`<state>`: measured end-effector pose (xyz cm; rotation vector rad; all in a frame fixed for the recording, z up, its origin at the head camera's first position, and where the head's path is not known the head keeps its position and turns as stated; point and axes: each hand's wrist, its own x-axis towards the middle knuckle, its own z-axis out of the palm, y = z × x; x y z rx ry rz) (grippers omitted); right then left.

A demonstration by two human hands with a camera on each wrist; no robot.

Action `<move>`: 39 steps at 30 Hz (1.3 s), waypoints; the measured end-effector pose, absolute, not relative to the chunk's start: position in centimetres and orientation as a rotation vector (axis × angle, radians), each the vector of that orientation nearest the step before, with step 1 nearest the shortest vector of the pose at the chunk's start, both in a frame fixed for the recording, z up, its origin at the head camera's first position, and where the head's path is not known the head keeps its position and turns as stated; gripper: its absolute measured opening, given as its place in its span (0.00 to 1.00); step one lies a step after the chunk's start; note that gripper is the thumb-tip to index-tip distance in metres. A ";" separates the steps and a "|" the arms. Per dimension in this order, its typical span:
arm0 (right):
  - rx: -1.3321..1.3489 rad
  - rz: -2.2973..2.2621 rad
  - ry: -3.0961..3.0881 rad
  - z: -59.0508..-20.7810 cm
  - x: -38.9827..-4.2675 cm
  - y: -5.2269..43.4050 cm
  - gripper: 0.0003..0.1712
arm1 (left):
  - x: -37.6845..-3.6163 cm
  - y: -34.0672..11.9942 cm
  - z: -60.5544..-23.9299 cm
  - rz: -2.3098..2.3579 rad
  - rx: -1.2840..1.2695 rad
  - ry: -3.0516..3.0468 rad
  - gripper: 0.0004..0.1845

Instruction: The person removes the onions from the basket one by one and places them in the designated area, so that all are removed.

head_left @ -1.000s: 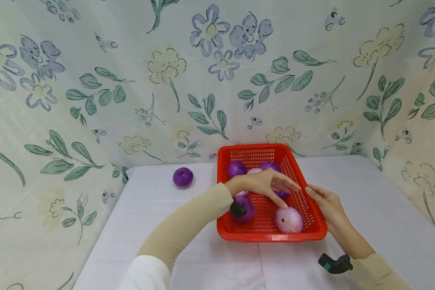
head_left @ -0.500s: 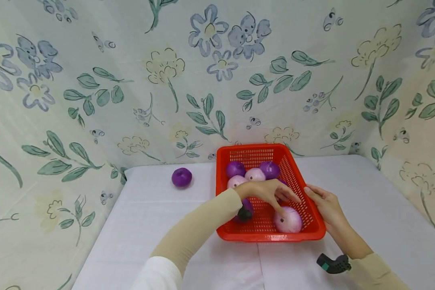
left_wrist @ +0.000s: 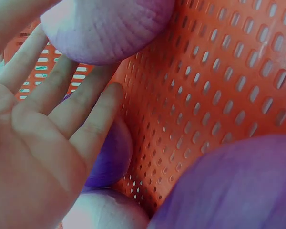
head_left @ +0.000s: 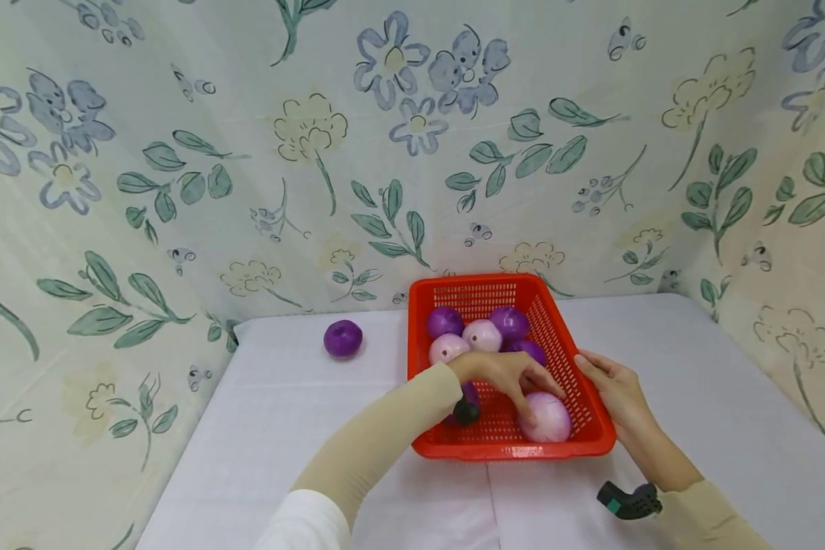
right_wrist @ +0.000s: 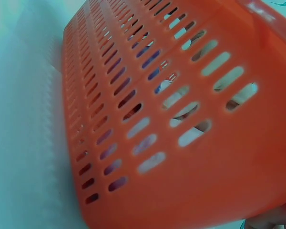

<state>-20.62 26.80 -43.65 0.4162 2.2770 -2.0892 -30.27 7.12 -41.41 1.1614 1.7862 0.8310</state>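
Note:
A red mesh basket (head_left: 516, 451) on the white table holds several purple and pale pink onions. My left hand (head_left: 512, 378) reaches into it from the left. Its fairly straight fingers touch the pale onion (head_left: 551, 420) at the front right. In the left wrist view that pale onion (left_wrist: 109, 28) sits at the fingertips of my left hand (left_wrist: 62, 109), with the basket (left_wrist: 219, 86) floor behind and a purple onion (left_wrist: 238, 186) close by. My right hand (head_left: 615, 389) rests flat against the basket's right wall (right_wrist: 148, 119).
One purple onion (head_left: 343, 338) lies alone on the table, left of the basket near the back. Floral cloth walls (head_left: 316, 153) close the table off at the back and on both sides. White tabletop (head_left: 729, 397) spreads right of the basket.
My left hand has come down and toward the basket's front, and its fingers now lie on the pale onion. The right hand has stayed at the basket's right wall.

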 end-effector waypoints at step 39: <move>0.323 -2.191 2.266 -43.7 -20.6 26.9 0.39 | -30.1 6.2 -38.4 0.884 1.238 1.850 0.32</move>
